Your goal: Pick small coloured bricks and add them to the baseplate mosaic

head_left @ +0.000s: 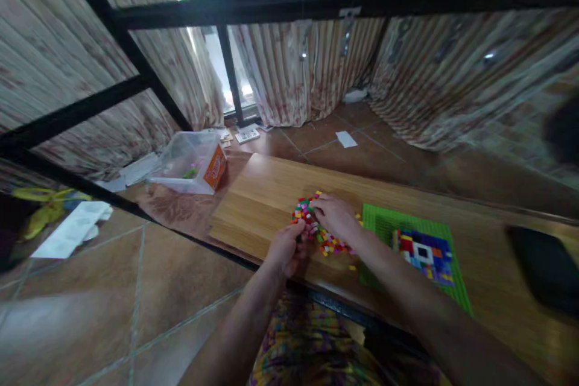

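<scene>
A heap of small colourful toy bricks point(330, 242) lies on the wooden tabletop point(260, 193). My left hand point(287, 247) is at the heap's near left edge, its fingers curled in; whatever they hold is too small to make out. Over the far side of the heap, my right hand point(335, 215) reaches down with bent fingers, slightly apart, touching the bricks. To the right of the heap is a green baseplate point(436, 230), partly covered by my right forearm. On it sits a multicoloured brick mosaic point(425, 253) with a white square around a dark centre.
A dark, flat, phone-like object point(543, 268) lies on the table at the right. Beyond the table's left end stands a clear plastic box point(187, 160) with an orange label and a few green and pink pieces inside. Black metal bars point(289, 6) cross in front of the curtains.
</scene>
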Demonstrator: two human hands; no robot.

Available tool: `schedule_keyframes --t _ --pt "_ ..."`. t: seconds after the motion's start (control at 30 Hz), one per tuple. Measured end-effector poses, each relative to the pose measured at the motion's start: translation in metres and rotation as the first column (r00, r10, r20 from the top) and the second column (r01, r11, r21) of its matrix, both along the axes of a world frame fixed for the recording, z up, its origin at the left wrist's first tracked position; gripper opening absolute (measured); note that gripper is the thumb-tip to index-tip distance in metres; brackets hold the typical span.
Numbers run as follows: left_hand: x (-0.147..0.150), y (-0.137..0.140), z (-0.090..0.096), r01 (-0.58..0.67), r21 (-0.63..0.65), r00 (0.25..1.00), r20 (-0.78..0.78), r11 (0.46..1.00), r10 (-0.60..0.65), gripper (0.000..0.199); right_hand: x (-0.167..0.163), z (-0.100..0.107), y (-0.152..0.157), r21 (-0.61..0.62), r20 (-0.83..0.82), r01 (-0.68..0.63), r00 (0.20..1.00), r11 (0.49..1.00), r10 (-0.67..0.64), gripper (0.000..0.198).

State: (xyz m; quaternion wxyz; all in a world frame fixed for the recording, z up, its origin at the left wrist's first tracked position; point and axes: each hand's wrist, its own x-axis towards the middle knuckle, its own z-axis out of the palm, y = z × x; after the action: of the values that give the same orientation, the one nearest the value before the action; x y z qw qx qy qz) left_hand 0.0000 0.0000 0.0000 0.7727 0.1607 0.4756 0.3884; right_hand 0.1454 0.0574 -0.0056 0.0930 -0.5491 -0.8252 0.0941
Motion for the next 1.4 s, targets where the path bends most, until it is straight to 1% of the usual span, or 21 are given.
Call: schedule_keyframes --t 0.17,0.3,0.37,0.47,0.57,0.7,0.87,1.03,1.17,1.27,1.4 --pt "-0.010 0.000 0.001 -0.024 0.010 1.000 -0.017 1.000 0.024 0.028 0.014 0.005 -0.008 -0.029 0.044 0.009 0.999 1.000 -0.008 0.023" --pt "-0.010 -0.001 0.000 -0.032 0.008 0.999 -0.031 0.999 0.032 0.029 0.014 0.010 -0.009 -0.006 -0.009 0.008 1.000 1.000 -0.008 0.023" --pt "-0.011 -0.001 -0.001 -0.027 0.002 0.999 -0.031 1.000 0.027 0.031 0.009 0.010 -0.006 0.002 -0.022 -0.018 1.000 1.000 0.018 0.023" --pt "-0.014 -0.002 0.000 -0.027 0.008 0.999 -0.037 1.000 0.028 0.032 0.000 0.008 0.001 -0.022 0.004 -0.042 0.999 0.999 0.042 0.023" --pt "-0.018 -0.003 0.001 -0.031 0.031 0.999 -0.040 0.999 0.032 0.032 -0.004 0.005 0.004 -0.041 0.030 -0.034 0.999 0.999 0.035 0.022" --pt "-0.020 -0.004 0.001 -0.028 0.043 0.999 -0.045 0.999 0.030 0.030 0.003 0.004 0.000 -0.048 0.028 -0.048 0.998 0.998 0.050 0.019" --pt "-0.015 -0.004 -0.001 -0.014 0.024 0.999 -0.039 1.000 0.015 0.031 0.013 0.005 -0.006 -0.046 -0.004 -0.029 1.000 0.999 0.029 0.020" --pt "-0.014 -0.004 -0.001 -0.004 0.030 1.000 -0.027 1.000 0.004 0.031 0.013 0.004 -0.003 -0.068 0.013 -0.063 0.998 0.996 0.064 0.020" --pt "-0.015 -0.004 -0.001 -0.011 0.032 0.999 -0.048 0.999 0.012 0.033 0.010 0.003 0.001 -0.078 0.028 -0.080 0.996 0.994 0.083 0.019" --pt "-0.015 -0.004 0.001 -0.018 0.043 0.997 -0.069 0.999 0.020 0.034 0.009 0.006 0.000 -0.093 0.046 -0.090 0.995 0.992 0.094 0.017" --pt "-0.009 -0.001 0.006 -0.011 0.087 0.990 -0.138 0.996 0.023 0.032 0.010 0.020 -0.011 -0.043 0.068 -0.111 0.991 0.993 0.114 0.017"
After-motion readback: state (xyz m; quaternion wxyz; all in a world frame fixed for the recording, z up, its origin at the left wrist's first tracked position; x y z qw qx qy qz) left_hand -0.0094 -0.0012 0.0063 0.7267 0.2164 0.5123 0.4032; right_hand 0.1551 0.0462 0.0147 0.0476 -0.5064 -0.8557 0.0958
